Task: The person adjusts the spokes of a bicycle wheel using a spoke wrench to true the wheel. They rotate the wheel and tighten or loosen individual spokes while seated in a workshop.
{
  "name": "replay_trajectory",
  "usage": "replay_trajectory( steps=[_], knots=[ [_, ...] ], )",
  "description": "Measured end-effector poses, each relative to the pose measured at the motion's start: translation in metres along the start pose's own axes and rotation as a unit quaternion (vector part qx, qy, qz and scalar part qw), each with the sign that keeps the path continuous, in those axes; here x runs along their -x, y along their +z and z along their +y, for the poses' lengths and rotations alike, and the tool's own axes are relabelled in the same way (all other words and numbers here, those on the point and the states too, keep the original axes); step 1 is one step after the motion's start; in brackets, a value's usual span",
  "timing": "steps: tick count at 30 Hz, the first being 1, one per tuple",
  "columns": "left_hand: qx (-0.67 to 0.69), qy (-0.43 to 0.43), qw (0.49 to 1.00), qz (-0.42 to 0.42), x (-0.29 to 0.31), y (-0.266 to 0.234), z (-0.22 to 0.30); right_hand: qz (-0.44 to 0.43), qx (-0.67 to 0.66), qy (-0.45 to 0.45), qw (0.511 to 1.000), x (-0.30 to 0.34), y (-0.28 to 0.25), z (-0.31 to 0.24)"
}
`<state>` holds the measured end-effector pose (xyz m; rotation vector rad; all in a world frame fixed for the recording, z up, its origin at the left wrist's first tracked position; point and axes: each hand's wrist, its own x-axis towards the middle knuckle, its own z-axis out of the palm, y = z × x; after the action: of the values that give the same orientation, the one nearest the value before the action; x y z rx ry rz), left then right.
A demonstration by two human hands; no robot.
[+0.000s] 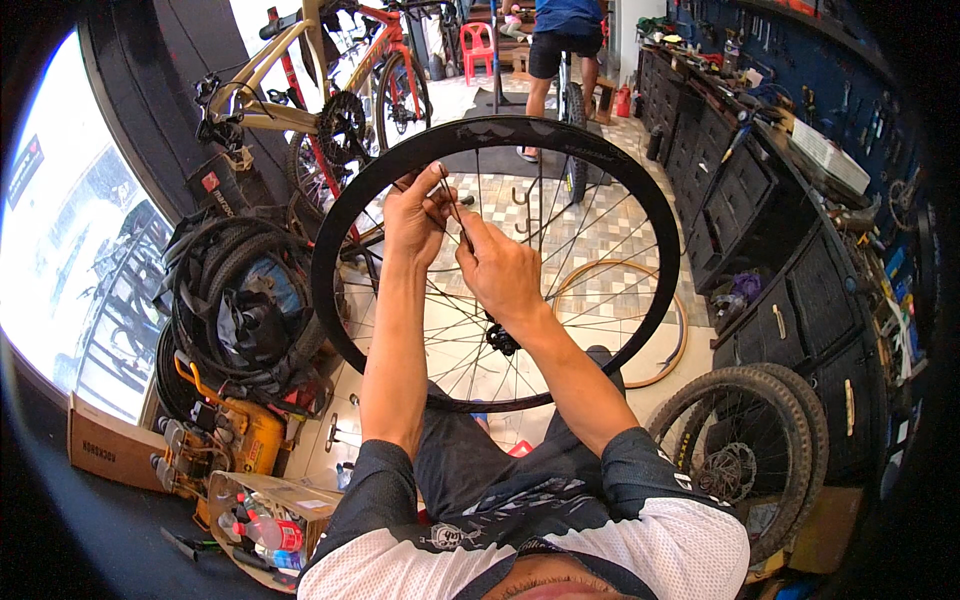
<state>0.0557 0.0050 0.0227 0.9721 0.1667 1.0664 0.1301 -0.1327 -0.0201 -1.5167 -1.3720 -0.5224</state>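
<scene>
A black deep-rimmed bicycle wheel [655, 300] stands upright in front of me, its lower edge between my legs. Thin dark spokes run from its rim to the black hub [502, 339]. Near the upper left of the rim, my left hand [415, 215] is closed, thumb and fingertips pinched around a spoke [449, 193]. My right hand [500, 270] lies just right of and below it, also closed, fingers curled on the lower part of the same thin dark length. The fingers partly hide what they grip.
Tyres [225, 250] are piled at the left, above a yellow machine [250, 435] and a box of bottles [272, 533]. Bicycles [270, 110] stand beyond. Dark drawers [750, 210] line the right, with two knobbly-tyred wheels [735, 450] nearby. Another person [565, 50] stands far ahead.
</scene>
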Motion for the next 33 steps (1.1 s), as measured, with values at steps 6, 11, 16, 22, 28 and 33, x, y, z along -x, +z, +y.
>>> replay_trajectory(
  steps=[6, 11, 16, 22, 28, 33],
  knots=[
    [0.064, -0.033, 0.997, -0.003, 0.001, -0.002, 0.000, -0.004, 0.001, 0.000, 1.000, 0.001, 0.001, 0.002],
    [0.031, -0.004, 0.999, -0.017, 0.001, -0.008, -0.002, -0.004, -0.006, 0.002, 1.000, 0.001, 0.000, 0.000],
    [0.038, -0.024, 0.999, -0.030, -0.002, -0.012, -0.003, -0.003, -0.006, 0.007, 1.000, 0.000, -0.001, -0.001],
    [0.057, -0.013, 0.996, -0.059, 0.005, -0.008, 0.000, 0.000, -0.016, 0.018, 1.000, -0.002, -0.004, -0.003],
    [0.029, -0.019, 0.999, -0.001, -0.005, -0.015, -0.005, 0.008, -0.011, 0.014, 1.000, -0.003, -0.005, -0.004],
    [0.075, -0.034, 0.996, -0.026, 0.000, -0.005, -0.001, 0.010, -0.007, 0.015, 1.000, -0.002, -0.004, -0.002]
  ],
)
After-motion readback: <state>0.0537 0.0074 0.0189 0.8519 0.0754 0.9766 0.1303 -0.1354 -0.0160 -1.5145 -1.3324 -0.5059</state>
